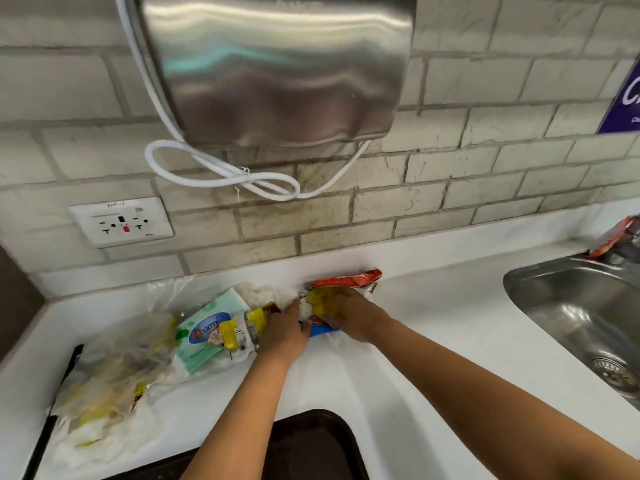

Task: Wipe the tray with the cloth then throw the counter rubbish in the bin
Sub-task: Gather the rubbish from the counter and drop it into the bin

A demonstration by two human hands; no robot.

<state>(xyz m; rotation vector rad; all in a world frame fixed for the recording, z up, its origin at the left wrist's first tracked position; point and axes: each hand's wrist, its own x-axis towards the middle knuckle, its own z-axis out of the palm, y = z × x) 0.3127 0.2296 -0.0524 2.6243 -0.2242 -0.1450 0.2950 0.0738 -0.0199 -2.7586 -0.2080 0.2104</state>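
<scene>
Both hands gathering rubbish mid-frame on worktop (433,327). Left hand (287,332) grip closed on yellow wrapper (258,318); right hand (346,315) clutches crumpled packets (323,299). Bunch tight, sweep loose bags (114,368) lower left before lifting.

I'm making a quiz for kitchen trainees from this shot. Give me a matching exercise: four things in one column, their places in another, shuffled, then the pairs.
Things:
1. sink
2. tray
3. socket
4. red wrapper

Places:
A. on the tiled wall, far left
B. at the near counter edge, between the forearms
C. set in the counter, far right
D. on the counter by the wall, just beyond the right hand

Pairs: 1-C, 2-B, 3-A, 4-D
</scene>
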